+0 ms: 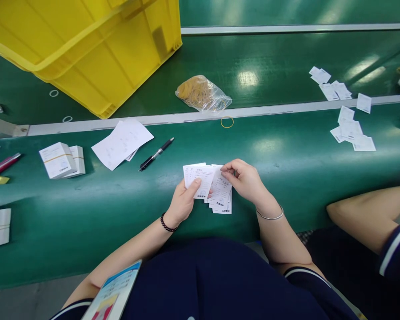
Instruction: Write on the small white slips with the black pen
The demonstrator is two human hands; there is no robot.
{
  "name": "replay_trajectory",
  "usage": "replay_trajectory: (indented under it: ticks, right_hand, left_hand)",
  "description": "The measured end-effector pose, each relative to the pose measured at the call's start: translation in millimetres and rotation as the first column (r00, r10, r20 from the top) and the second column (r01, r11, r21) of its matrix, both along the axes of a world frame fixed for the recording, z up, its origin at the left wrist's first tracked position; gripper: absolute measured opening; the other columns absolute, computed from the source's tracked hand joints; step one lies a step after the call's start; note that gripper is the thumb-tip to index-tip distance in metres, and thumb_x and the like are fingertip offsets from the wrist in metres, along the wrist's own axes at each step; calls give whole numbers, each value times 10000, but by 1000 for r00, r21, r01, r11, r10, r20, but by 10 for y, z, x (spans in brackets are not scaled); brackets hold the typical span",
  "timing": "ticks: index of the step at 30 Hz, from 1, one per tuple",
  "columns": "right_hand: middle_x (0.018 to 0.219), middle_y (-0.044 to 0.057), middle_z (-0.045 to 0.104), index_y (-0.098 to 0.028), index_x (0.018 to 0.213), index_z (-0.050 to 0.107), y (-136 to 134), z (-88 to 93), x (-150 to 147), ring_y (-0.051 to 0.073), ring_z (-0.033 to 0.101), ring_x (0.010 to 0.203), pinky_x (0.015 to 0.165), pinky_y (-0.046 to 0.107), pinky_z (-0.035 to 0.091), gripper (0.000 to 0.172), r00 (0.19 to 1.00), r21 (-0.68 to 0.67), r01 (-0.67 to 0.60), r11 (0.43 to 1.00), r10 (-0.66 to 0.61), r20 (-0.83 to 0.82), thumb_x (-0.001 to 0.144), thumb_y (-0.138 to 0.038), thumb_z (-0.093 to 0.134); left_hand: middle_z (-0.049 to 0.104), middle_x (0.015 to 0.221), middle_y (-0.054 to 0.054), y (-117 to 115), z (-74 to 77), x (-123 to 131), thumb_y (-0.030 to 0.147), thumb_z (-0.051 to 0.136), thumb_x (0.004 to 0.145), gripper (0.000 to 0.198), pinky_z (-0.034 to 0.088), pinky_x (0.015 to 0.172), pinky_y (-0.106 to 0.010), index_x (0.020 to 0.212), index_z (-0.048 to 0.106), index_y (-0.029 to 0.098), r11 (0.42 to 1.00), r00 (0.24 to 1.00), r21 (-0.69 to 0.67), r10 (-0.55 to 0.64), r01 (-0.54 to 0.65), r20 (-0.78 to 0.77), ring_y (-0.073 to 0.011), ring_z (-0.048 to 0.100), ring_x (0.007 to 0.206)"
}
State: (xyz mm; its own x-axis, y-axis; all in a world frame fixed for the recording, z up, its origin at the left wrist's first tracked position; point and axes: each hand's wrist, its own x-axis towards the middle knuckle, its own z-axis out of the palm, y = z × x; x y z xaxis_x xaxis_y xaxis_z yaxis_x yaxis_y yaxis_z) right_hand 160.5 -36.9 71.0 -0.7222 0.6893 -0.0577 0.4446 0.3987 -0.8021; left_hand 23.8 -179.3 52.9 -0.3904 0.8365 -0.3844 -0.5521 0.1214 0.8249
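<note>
Fingers of the left hand (182, 202) grasp a small stack of printed paper slips (202, 174); I see the thumb pressed across the front face and fingertips projecting behind the lower right edge. Fingers of the right hand (246, 181) are curled, with the thumb and index finger pinching a slip near the top of the fanned slips (222, 193). This fanned group is positioned between the hands, below the right fingertips and just right of the held stack, its rows staggered downward; I cannot tell whether its lower slips contact the green work surface (286, 164). A beaded bracelet (168, 223) encircles the left wrist; a metal bangle (271, 217) encircles the right. Left of the hands, I locate a black pen (156, 154), white paper sheets (120, 143) and banded slip stacks (57, 160). Beyond the white strip (270, 109) are a clear bag of rubber bands (202, 93) and a yellow plastic crate (130, 58). One loose rubber band (232, 122) lies near the strip. Loose slips (351, 129) are scattered well to the right, above a co-worker's bent arm (366, 215).
</note>
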Motion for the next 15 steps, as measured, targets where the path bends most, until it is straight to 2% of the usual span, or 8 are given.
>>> replay_trajectory:
  ticks: [3, 5, 8, 15]
  right_hand:
    - [754, 16, 661, -218, 835, 587, -88, 29, -41, 133, 595, 611, 551, 276, 470, 256, 990, -304, -18, 953, -26, -140, 892, -467, 567]
    - [679, -3, 637, -224, 793, 545, -140, 41, -63, 131, 589, 562, 504, 267, 459, 324, 984, -423, -40, 905, -38, -173, 873, -536, 580]
    - [665, -8, 630, -225, 792, 537, -180, 42, -83, 135, 604, 563, 508, 273, 476, 328, 981, -437, -42, 898, -46, -189, 860, -539, 603]
    - [831, 26, 682, -218, 893, 602, -191, 17, -89, 152, 649, 691, 618, 311, 545, 206, 971, -416, -37, 908, -67, -231, 865, -422, 608]
  left_hand:
    - [738, 933, -105, -30, -43, 56, 560, 717, 787, 479, 611, 634, -369, 1034, 670, 153, 997, 997, 10, -76, 76, -4, -254, 716, 731]
    - [740, 941, -104, -44, -68, 76, 546, 711, 800, 455, 610, 666, -376, 1041, 675, 161, 995, 996, 15, -94, 94, -6, -264, 719, 772]
    - [740, 981, -103, -56, -98, 85, 509, 716, 810, 432, 603, 696, -375, 1074, 669, 170, 996, 996, 10, -86, 87, -13, -266, 717, 823]
    - [737, 993, -93, -47, -106, 78, 451, 747, 796, 390, 595, 740, -362, 1050, 661, 168, 1000, 999, 11, -21, 22, -45, -239, 709, 831]
